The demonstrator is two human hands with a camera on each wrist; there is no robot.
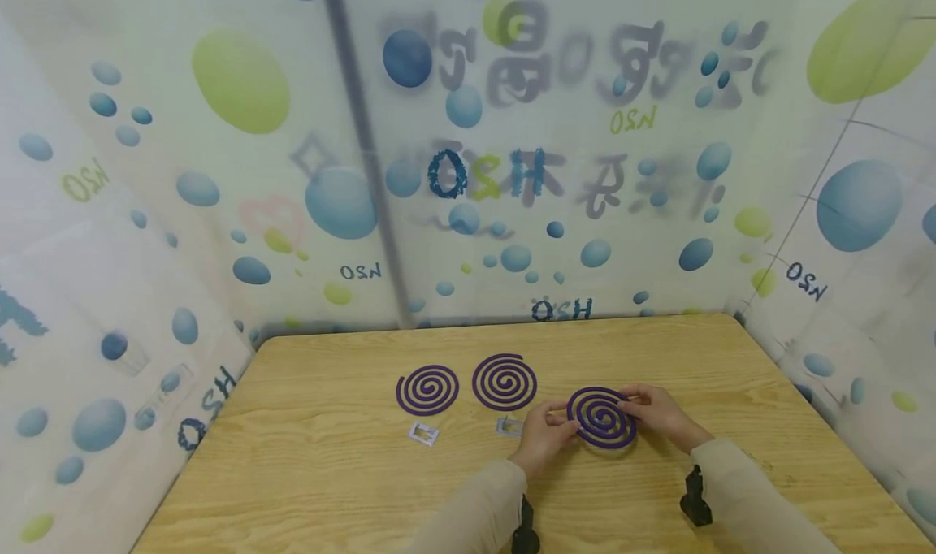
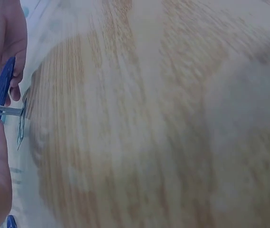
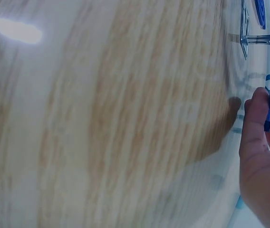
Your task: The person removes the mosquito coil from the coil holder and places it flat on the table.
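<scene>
A purple mosquito coil (image 1: 602,417) is held nearly level above the table by both hands. My left hand (image 1: 543,439) pinches its left edge, and my right hand (image 1: 661,413) pinches the right edge between thumb and fingers. Under the coil, a thin metal stand (image 3: 261,40) shows in the right wrist view, its upright reaching the coil's underside. In the left wrist view the same coil (image 2: 1,92) appears edge-on, apart from the stand's flat base. Whether the stand's tip is fixed in the coil, I cannot tell.
Two more purple coils, one at the left (image 1: 427,390) and one beside it (image 1: 504,382), lie flat on the wooden table (image 1: 329,473). Small metal stands sit in front of them, a left one (image 1: 423,434) and a right one (image 1: 509,426). Printed curtains (image 1: 468,294) surround the table.
</scene>
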